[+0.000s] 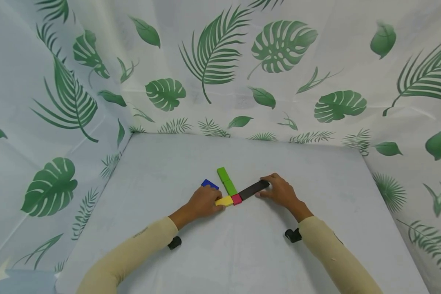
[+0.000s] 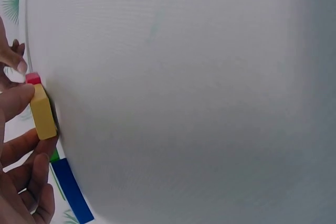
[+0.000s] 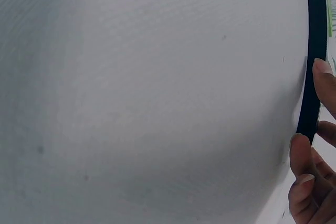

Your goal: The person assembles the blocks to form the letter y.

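Observation:
My left hand (image 1: pixel 204 201) pinches a yellow block (image 1: pixel 225 201) between thumb and fingers, as the left wrist view shows up close. The yellow block's far end meets a small red block (image 1: pixel 236 199). From the red block's other side a long black block (image 1: pixel 254 190) slants up to the right. My right hand (image 1: pixel 280 191) grips the outer end of that black block, thumb on the near side and fingers around the far end. Two green blocks (image 1: pixel 226 181) lie end to end, running away from the red one. A blue block (image 1: pixel 209 184) lies just beyond my left hand, partly hidden by it.
All the blocks lie on a table with a pale grey cover (image 1: pixel 220 253). Leaf-printed white cloth (image 1: pixel 220 110) hangs along the back and sides. Black devices (image 1: pixel 293 235) sit under both wrists, close to the tabletop.

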Action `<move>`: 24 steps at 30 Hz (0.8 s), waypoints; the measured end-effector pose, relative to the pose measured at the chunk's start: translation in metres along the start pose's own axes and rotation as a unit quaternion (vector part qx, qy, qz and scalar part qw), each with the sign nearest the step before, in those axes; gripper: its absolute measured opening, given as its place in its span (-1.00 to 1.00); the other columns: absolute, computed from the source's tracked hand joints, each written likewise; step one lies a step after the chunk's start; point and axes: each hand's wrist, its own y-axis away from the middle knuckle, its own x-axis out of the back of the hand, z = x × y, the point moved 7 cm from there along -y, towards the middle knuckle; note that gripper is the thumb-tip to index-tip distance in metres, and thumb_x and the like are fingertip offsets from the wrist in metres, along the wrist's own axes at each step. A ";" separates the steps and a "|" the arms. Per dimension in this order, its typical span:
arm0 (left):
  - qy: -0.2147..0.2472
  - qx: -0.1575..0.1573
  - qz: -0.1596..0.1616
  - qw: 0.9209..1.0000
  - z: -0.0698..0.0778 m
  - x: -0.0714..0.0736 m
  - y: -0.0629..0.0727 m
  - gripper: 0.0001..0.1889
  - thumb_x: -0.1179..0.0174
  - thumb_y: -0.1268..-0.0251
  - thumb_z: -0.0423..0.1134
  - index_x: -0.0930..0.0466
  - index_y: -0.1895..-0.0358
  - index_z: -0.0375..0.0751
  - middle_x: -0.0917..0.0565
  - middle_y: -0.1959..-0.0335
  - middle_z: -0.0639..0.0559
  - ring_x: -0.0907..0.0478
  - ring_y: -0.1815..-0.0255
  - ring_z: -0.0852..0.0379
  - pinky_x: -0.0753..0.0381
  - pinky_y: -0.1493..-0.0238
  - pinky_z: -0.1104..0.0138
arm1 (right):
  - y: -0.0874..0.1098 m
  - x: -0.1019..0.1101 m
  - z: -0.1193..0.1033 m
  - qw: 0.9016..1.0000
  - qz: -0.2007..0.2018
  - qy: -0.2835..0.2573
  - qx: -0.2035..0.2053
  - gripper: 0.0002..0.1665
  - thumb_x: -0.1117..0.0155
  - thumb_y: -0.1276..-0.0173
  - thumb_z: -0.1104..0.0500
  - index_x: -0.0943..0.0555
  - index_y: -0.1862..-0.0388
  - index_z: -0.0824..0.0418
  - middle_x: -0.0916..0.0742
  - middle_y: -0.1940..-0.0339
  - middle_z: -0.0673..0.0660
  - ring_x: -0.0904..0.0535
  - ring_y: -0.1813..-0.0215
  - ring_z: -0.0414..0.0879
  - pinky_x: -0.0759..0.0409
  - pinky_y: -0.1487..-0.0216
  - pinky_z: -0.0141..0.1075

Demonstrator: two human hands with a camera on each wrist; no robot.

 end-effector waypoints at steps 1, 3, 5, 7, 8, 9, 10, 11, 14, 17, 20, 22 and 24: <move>0.000 0.000 0.001 1.000 0.000 0.000 0.000 -0.64 -0.41 -0.19 0.11 -0.77 0.15 -0.08 -0.76 0.32 0.16 -0.45 0.38 0.25 -0.42 0.29 0.40 | 0.000 0.000 0.000 1.000 0.000 0.000 0.002 -0.24 -0.58 -0.12 -0.14 -0.63 -0.25 0.17 -0.64 -0.11 0.26 -0.62 -0.14 0.19 -0.62 0.03 0.09; -0.001 0.000 0.003 1.000 0.001 0.000 -0.001 -0.65 -0.42 -0.18 0.11 -0.77 0.17 -0.08 -0.75 0.36 0.17 -0.42 0.40 0.26 -0.39 0.31 0.41 | 0.000 0.000 0.000 1.000 0.002 0.000 0.001 -0.25 -0.58 -0.12 -0.14 -0.63 -0.24 0.16 -0.65 -0.10 0.25 -0.63 -0.13 0.18 -0.63 0.04 0.08; -0.002 0.000 0.006 1.000 0.001 0.000 -0.001 -0.65 -0.42 -0.17 0.11 -0.77 0.18 -0.08 -0.73 0.39 0.18 -0.41 0.42 0.27 -0.38 0.32 0.41 | 0.000 0.000 0.000 1.000 0.004 0.000 0.006 -0.25 -0.57 -0.12 -0.12 -0.63 -0.24 0.17 -0.65 -0.10 0.25 -0.63 -0.12 0.18 -0.62 0.04 0.08; -0.004 0.000 0.005 1.000 0.001 -0.001 -0.001 -0.65 -0.43 -0.16 0.12 -0.77 0.20 -0.08 -0.72 0.41 0.19 -0.39 0.43 0.27 -0.38 0.33 0.42 | 0.001 0.001 0.000 1.000 0.006 -0.001 0.009 -0.26 -0.58 -0.12 -0.12 -0.63 -0.24 0.18 -0.65 -0.09 0.26 -0.63 -0.11 0.18 -0.63 0.04 0.08; -0.003 0.001 0.004 1.000 0.000 -0.002 -0.001 -0.65 -0.43 -0.15 0.12 -0.77 0.20 -0.08 -0.71 0.43 0.20 -0.39 0.43 0.27 -0.37 0.33 0.42 | 0.001 0.001 0.000 1.000 0.006 -0.002 0.008 -0.26 -0.58 -0.12 -0.12 -0.63 -0.23 0.18 -0.65 -0.09 0.25 -0.63 -0.11 0.17 -0.63 0.04 0.08; -0.005 0.001 0.003 1.000 0.000 -0.003 -0.001 -0.64 -0.43 -0.15 0.13 -0.77 0.20 -0.07 -0.70 0.44 0.21 -0.38 0.44 0.27 -0.36 0.34 0.42 | 0.001 0.002 -0.001 1.000 0.007 -0.002 0.009 -0.27 -0.58 -0.12 -0.11 -0.63 -0.23 0.18 -0.65 -0.09 0.26 -0.63 -0.11 0.17 -0.63 0.04 0.08; -0.005 0.001 0.002 1.000 0.000 -0.003 -0.001 -0.64 -0.43 -0.15 0.13 -0.77 0.20 -0.07 -0.69 0.45 0.21 -0.38 0.44 0.27 -0.35 0.34 0.42 | 0.002 0.002 -0.001 1.000 0.006 -0.002 0.010 -0.27 -0.58 -0.13 -0.11 -0.63 -0.23 0.18 -0.65 -0.09 0.26 -0.63 -0.11 0.17 -0.63 0.04 0.08; -0.006 0.001 0.000 1.000 0.000 -0.004 -0.001 -0.64 -0.43 -0.15 0.14 -0.77 0.20 -0.06 -0.69 0.45 0.22 -0.37 0.45 0.27 -0.34 0.34 0.42 | 0.001 0.002 -0.001 1.000 0.006 -0.002 0.010 -0.27 -0.57 -0.13 -0.11 -0.63 -0.23 0.18 -0.65 -0.09 0.26 -0.63 -0.10 0.18 -0.63 0.04 0.08; -0.006 0.002 -0.003 1.000 0.000 -0.006 0.000 -0.64 -0.43 -0.15 0.15 -0.77 0.19 -0.05 -0.68 0.46 0.23 -0.37 0.45 0.27 -0.33 0.35 0.43 | 0.001 0.001 -0.001 1.000 0.002 0.002 0.008 -0.27 -0.57 -0.13 -0.12 -0.63 -0.23 0.18 -0.66 -0.09 0.26 -0.63 -0.11 0.18 -0.62 0.03 0.08; -0.005 0.001 -0.004 1.000 0.001 -0.006 -0.001 -0.63 -0.41 -0.16 0.16 -0.77 0.19 -0.05 -0.69 0.44 0.22 -0.37 0.44 0.27 -0.34 0.34 0.43 | 0.000 0.001 -0.001 1.000 -0.001 0.004 0.007 -0.27 -0.56 -0.14 -0.12 -0.63 -0.23 0.19 -0.66 -0.08 0.26 -0.63 -0.12 0.19 -0.62 0.01 0.10; -0.005 0.001 -0.004 1.000 0.002 -0.006 -0.001 -0.63 -0.41 -0.17 0.16 -0.76 0.19 -0.06 -0.70 0.42 0.22 -0.38 0.44 0.27 -0.34 0.34 0.43 | -0.001 0.000 0.000 1.000 -0.004 0.004 0.004 -0.27 -0.57 -0.14 -0.13 -0.63 -0.24 0.18 -0.66 -0.09 0.26 -0.62 -0.14 0.19 -0.61 -0.02 0.10; -0.005 0.002 -0.004 1.000 0.002 -0.006 -0.001 -0.63 -0.41 -0.16 0.16 -0.76 0.19 -0.06 -0.70 0.42 0.21 -0.38 0.44 0.27 -0.35 0.34 0.42 | -0.001 0.000 0.000 1.000 -0.005 0.004 0.007 -0.26 -0.56 -0.14 -0.12 -0.62 -0.24 0.18 -0.65 -0.10 0.28 -0.62 -0.14 0.20 -0.61 -0.02 0.11; -0.005 0.003 -0.004 1.000 0.002 -0.006 -0.001 -0.63 -0.41 -0.16 0.16 -0.77 0.19 -0.06 -0.70 0.43 0.22 -0.38 0.43 0.27 -0.35 0.34 0.42 | -0.001 -0.001 0.000 1.000 -0.006 0.005 0.004 -0.26 -0.56 -0.14 -0.13 -0.62 -0.25 0.17 -0.65 -0.11 0.27 -0.62 -0.15 0.20 -0.61 -0.02 0.11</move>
